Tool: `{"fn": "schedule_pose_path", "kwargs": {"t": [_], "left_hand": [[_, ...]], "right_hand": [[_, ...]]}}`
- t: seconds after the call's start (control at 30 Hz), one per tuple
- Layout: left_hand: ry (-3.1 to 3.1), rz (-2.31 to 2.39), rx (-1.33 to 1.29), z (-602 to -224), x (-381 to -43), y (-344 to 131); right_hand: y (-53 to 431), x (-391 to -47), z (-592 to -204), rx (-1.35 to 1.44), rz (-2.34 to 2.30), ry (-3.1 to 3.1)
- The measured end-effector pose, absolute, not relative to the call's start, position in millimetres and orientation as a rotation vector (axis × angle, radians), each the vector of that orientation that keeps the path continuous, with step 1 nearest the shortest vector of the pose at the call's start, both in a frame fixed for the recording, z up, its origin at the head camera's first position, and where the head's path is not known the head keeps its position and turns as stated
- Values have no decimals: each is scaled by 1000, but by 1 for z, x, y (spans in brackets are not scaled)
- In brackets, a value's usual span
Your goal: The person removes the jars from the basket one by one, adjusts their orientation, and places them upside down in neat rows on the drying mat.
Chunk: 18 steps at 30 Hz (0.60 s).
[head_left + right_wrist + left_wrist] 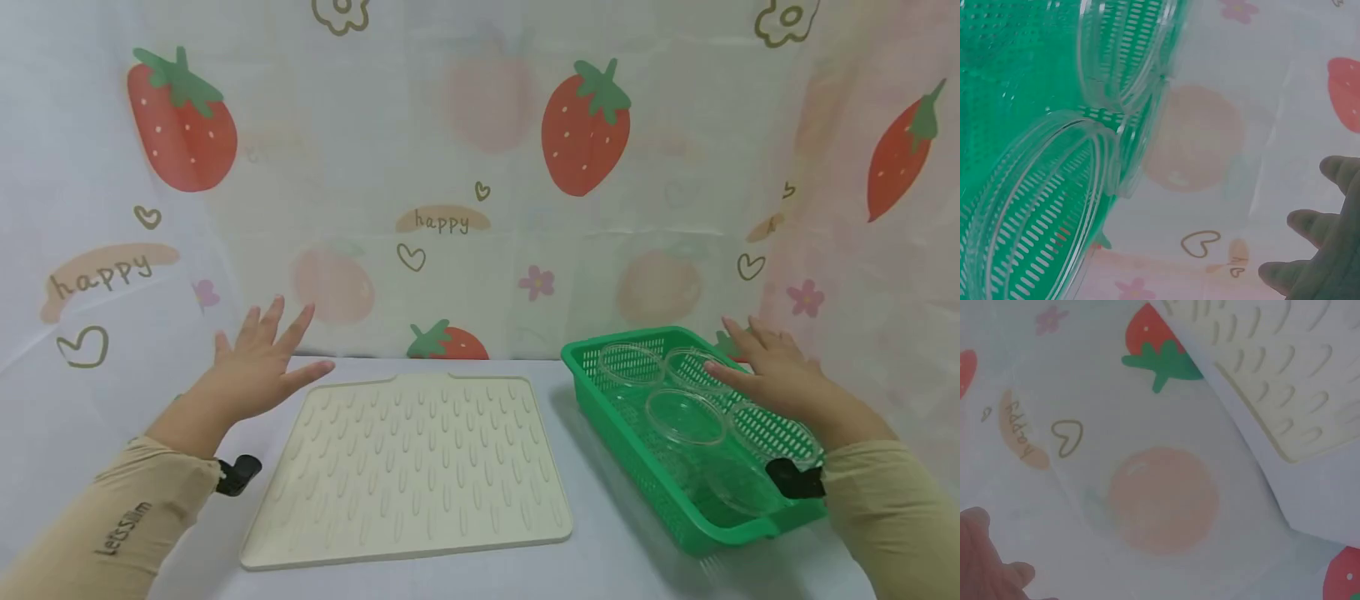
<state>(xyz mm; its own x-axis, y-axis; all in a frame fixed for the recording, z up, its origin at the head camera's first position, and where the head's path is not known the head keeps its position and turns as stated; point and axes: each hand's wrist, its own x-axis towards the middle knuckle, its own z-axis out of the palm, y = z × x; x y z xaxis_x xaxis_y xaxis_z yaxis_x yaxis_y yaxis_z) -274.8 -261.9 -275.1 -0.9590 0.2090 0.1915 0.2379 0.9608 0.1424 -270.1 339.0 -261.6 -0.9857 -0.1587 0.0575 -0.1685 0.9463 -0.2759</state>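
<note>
My left hand (255, 371) is raised with its fingers spread, holding nothing, beyond the left edge of a cream drying mat (420, 467) with raised oval ridges. The mat lies flat on the white table. On the other side, my right hand (783, 375) hovers with straight, spread fingers over the far right part of a green plastic basket (630, 454). Several clear round petri dishes (686, 417) sit in the basket. The right wrist view shows a clear dish (1041, 206) close up, with the right hand's fingertips (1313, 226) apart from it.
A white cloth (480, 275) printed with strawberries, hearts and the word "happy" hangs behind the table and wraps round both sides. Black wrist straps (238, 475) show at the beige sleeves (112, 517). A strip of white table (577, 483) lies between mat and basket.
</note>
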Motion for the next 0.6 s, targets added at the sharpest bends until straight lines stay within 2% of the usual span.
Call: {"fn": "schedule_pose_path", "kwargs": {"t": [0.33, 0.6], "left_hand": [[-2904, -440, -399, -273, -276, -255], [-2806, -738, -479, -271, -278, -252]], "right_hand": [[342, -267, -255, 407, 598, -2950], [344, -261, -252, 428, 970, -2864]]}}
